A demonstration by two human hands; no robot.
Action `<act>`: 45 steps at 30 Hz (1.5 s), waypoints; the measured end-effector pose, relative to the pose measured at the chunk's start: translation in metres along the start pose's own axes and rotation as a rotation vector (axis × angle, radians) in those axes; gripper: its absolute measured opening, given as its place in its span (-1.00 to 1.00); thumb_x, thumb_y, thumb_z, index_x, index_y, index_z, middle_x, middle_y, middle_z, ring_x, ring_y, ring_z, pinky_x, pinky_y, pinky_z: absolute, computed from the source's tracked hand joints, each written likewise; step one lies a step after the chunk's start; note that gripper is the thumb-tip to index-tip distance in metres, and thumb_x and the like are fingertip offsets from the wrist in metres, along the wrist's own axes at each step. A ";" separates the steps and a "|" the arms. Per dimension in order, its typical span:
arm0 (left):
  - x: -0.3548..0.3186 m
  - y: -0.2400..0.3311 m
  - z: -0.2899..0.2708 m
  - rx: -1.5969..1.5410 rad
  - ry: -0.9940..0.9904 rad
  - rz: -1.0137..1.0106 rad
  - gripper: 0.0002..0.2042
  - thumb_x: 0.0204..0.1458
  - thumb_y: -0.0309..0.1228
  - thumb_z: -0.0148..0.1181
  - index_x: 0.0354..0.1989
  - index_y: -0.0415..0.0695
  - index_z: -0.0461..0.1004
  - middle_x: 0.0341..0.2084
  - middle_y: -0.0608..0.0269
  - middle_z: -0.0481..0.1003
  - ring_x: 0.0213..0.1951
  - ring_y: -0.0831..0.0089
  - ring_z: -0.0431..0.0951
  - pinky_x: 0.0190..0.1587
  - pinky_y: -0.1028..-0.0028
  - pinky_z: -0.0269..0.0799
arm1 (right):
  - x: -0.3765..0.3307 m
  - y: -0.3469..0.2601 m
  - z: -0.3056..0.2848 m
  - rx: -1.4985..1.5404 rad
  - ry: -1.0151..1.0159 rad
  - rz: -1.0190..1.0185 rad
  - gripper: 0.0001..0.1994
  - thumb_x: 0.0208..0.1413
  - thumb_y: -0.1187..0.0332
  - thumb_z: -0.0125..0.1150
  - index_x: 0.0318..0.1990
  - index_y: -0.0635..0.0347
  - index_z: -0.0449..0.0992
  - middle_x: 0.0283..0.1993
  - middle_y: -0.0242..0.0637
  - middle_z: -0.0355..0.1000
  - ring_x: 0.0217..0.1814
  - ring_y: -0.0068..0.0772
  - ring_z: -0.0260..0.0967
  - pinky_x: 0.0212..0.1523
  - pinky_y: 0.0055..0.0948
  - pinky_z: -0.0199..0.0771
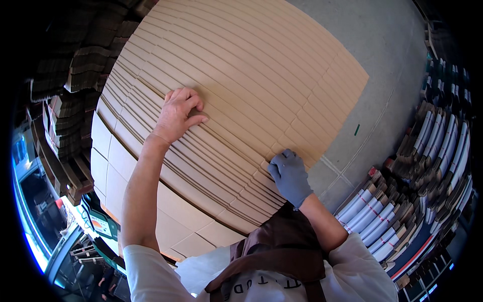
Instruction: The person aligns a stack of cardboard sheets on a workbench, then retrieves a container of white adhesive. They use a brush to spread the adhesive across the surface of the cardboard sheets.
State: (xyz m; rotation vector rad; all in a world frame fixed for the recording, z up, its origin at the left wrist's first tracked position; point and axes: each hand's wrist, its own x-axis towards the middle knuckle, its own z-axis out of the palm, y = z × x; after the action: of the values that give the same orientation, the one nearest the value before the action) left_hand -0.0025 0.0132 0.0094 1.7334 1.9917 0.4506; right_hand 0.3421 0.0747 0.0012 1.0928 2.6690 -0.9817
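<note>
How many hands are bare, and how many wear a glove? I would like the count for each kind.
Bare hands: 1, the left hand, resting on the fanned cardboard sheets
Gloved hands: 1, the right hand, in a grey glove at the sheets' edge
Total: 2

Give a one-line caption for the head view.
Bare left hand and grey-gloved right hand press on a fanned stack of flat cardboard sheets.

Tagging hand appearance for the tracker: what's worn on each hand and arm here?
The left hand is bare, no glove, forearm uncovered up to a short white sleeve. The right hand wears a grey-blue glove ending at the wrist; its forearm is also uncovered, with a matching white sleeve. No watch or jewellery visible.
</note>
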 end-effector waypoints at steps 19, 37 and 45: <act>-0.008 -0.003 0.002 -0.073 0.070 0.047 -0.73 -0.16 -0.29 0.45 -0.35 -0.05 0.47 -0.25 0.28 0.42 -0.07 0.23 0.39 0.11 0.26 0.22 | 0.137 -0.072 0.015 -0.112 0.309 -0.402 -0.44 -0.08 0.14 0.37 0.10 0.09 0.41 0.29 -0.10 0.19 0.38 0.06 0.03 0.30 0.33 -0.07; -0.031 0.006 0.016 -0.025 0.086 0.131 -0.70 -0.15 -0.13 0.41 -0.36 0.00 0.48 -0.32 0.36 0.43 -0.11 0.28 0.40 0.05 0.27 0.27 | 0.140 -0.065 0.020 -0.153 0.279 -0.398 -0.35 -0.14 0.10 0.43 0.15 0.06 0.39 0.34 -0.13 0.14 0.39 0.07 0.03 0.30 0.37 -0.11; -0.030 0.005 0.017 -0.035 0.081 0.136 -0.69 -0.14 -0.11 0.40 -0.36 0.01 0.48 -0.31 0.37 0.43 -0.10 0.30 0.39 0.05 0.28 0.25 | 0.141 -0.064 0.019 -0.150 0.272 -0.393 -0.35 -0.14 0.12 0.43 0.15 0.06 0.39 0.34 -0.12 0.15 0.39 0.07 0.04 0.30 0.37 -0.10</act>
State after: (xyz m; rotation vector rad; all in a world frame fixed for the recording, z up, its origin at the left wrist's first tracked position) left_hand 0.0139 -0.0164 0.0012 1.8629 1.9157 0.6060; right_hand 0.1932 0.1128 -0.0241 0.7320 3.2005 -0.7020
